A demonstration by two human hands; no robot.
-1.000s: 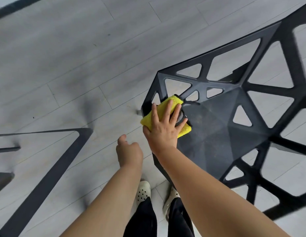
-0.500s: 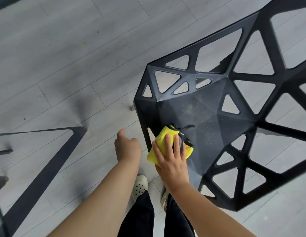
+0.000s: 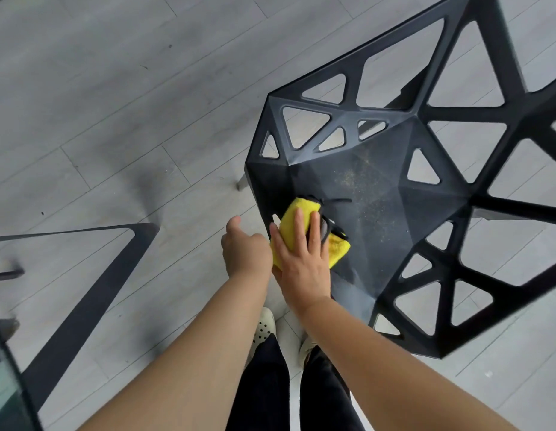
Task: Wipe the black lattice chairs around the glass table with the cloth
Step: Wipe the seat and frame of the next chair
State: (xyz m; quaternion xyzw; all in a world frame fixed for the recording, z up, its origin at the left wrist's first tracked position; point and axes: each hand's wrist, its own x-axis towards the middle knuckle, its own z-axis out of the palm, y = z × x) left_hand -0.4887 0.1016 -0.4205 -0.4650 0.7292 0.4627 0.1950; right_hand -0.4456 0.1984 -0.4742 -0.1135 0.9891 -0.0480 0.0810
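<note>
A grey plank floor (image 3: 115, 104) lies under the black lattice chair (image 3: 394, 213), whose dusty seat fills the right side, and the corner of the glass table (image 3: 9, 384) shows at lower left. The right hand (image 3: 301, 262) presses the yellow cloth (image 3: 293, 217) flat on the seat's front left edge, fingers straight and slightly spread. The left hand (image 3: 245, 250) hovers just beside it, fingers loosely curled and holding nothing.

Bright, diffuse light leaves only a faint soft shadow on the grey floor (image 3: 115, 88) beside the chair (image 3: 379, 188), a pale sheen marks the seat's near edge, straight lines bow toward the frame edges, and the outer chair struts are slightly blurred.
</note>
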